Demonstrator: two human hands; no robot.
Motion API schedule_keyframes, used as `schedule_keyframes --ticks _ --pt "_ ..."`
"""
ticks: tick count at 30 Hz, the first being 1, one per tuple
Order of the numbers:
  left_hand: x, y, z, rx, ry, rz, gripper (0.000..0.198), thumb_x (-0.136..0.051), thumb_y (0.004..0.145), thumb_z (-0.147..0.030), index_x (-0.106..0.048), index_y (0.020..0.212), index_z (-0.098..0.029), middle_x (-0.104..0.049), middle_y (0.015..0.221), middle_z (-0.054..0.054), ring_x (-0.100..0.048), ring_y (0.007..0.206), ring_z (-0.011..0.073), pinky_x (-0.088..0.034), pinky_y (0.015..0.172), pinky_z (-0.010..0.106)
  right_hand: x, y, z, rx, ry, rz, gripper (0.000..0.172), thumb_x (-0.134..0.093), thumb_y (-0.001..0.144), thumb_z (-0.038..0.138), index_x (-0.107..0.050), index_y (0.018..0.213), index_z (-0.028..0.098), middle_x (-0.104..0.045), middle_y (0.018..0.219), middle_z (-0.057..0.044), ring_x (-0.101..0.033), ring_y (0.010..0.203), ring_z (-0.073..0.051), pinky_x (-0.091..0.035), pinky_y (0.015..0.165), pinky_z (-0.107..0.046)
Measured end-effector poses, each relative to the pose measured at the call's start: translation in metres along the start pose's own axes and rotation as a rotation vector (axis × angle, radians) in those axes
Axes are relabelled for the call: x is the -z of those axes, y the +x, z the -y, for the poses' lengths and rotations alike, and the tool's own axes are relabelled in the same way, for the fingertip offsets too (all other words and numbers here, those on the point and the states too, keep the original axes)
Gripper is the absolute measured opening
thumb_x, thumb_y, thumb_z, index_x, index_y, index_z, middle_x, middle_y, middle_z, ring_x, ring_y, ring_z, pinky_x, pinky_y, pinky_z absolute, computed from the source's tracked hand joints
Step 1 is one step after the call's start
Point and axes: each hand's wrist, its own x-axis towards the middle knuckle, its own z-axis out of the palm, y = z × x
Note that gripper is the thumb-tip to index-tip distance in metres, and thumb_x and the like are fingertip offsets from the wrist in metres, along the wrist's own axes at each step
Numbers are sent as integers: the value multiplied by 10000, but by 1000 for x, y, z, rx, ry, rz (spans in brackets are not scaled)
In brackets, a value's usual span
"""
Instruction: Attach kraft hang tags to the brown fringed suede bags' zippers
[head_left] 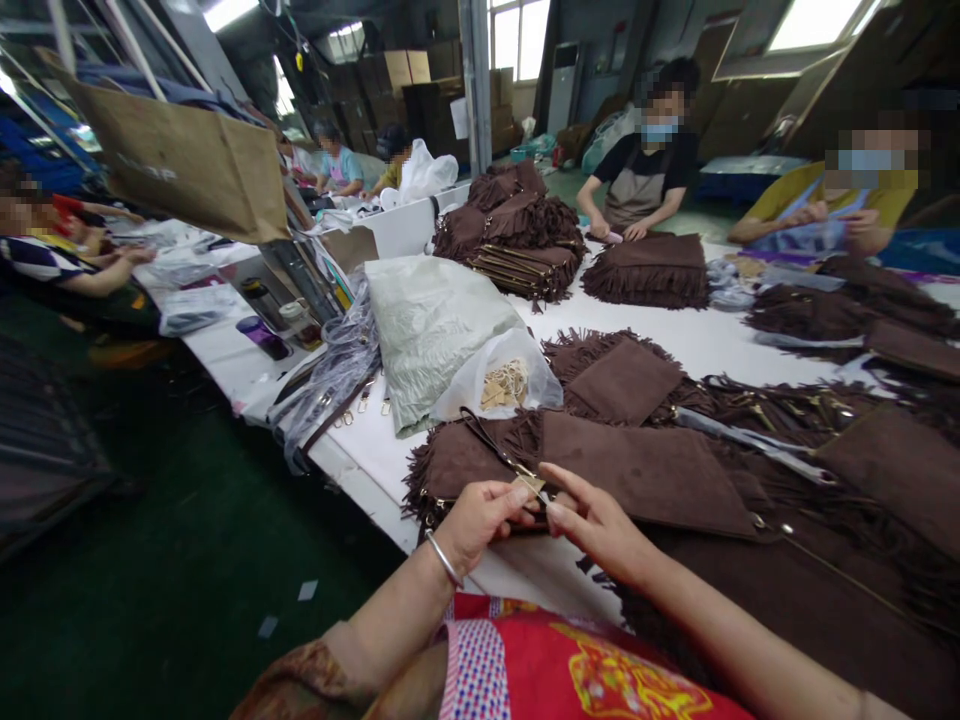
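My left hand (480, 522), a silver bangle on its wrist, pinches a small tan paper tag (529, 484) between thumb and fingers. My right hand (596, 522) meets it from the right, fingertips closed on the same tag and its thin string. Both hands hover over a brown suede fringed bag (637, 470) lying flat at the near edge of the white table (360, 450). A dark cord runs from the tag up across the bag's fringe.
A clear plastic bag of tan tags (504, 383) and a grey-green plastic bundle (431, 325) lie behind the bag. Stacks of brown fringed bags (517, 235) cover the table. Other people work opposite and at the far left. A brown paper bag (187, 160) hangs at upper left.
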Motion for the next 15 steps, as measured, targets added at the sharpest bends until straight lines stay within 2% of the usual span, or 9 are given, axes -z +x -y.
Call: schedule_keyframes --ticks 2,4,5,6,8,9,11,13,15 --pt "2 2 -1 3 118 -107 361 -736 750 -436 -725 800 -79 -728 798 130 -628 598 112 -271 444 173 12 2 3 23 32 -124 660 -517 881 517 -407 1420 153 -635 709 -1 -517 554 -132 -445 534 -270" --pt "8 0 -8 21 142 -147 361 -735 744 -439 -699 714 -81 -707 678 112 -575 485 92 -253 416 176 26 5 4 76 -126 -250 655 -504 884 484 -363 1449 185 -686 943 -67 -599 695 -170 -510 663 -334" --pt "13 -4 -14 13 102 -147 365 -736 743 -446 -682 679 -90 -691 630 97 -552 452 86 -262 411 174 33 5 3 128 -296 -272 674 -539 861 461 -353 1459 215 -669 1110 -100 -628 862 -212 -515 790 -390" --pt "18 -8 -21 -19 26 -147 367 -741 738 -451 -667 655 -102 -673 595 79 -538 438 83 -280 413 172 41 4 0 181 -500 -260 714 -592 821 434 -349 1466 247 -610 1266 -116 -597 1051 -261 -475 916 -453" --pt "28 -18 -37 -147 -191 -158 355 -770 711 -446 -637 625 -128 -636 556 36 -525 447 81 -329 435 171 54 -2 -12 239 -897 -201 813 -678 729 359 -355 1470 282 -480 1445 -119 -437 1295 -347 -362 1041 -554" --pt "32 -22 -45 -212 -291 -168 343 -790 690 -429 -627 616 -136 -620 548 20 -519 457 80 -352 449 173 60 -7 -19 227 -1053 -191 842 -688 700 300 -355 1473 278 -446 1476 -128 -384 1339 -376 -339 1048 -586" --pt "38 -26 -56 -279 -402 -180 304 -828 646 -372 -633 630 -140 -615 573 13 -521 492 84 -398 482 184 71 -15 -34 146 -1240 -227 795 -618 700 154 -393 1459 230 -474 1454 -159 -409 1329 -385 -373 1021 -583" --pt "40 -23 -62 -260 -430 -181 261 -839 625 -321 -671 701 -136 -633 634 28 -531 536 93 -438 513 199 86 -19 -42 74 -1260 -240 669 -492 719 42 -513 1377 162 -574 1356 -172 -520 1248 -338 -434 995 -506" --pt "40 -15 -65 -244 -470 -192 288 -834 612 -289 -704 823 -142 -641 702 32 -534 575 101 -447 507 199 108 -19 -35 41 -1157 -250 620 -412 704 -8 -604 1280 121 -651 1258 -158 -601 1161 -283 -469 982 -425"
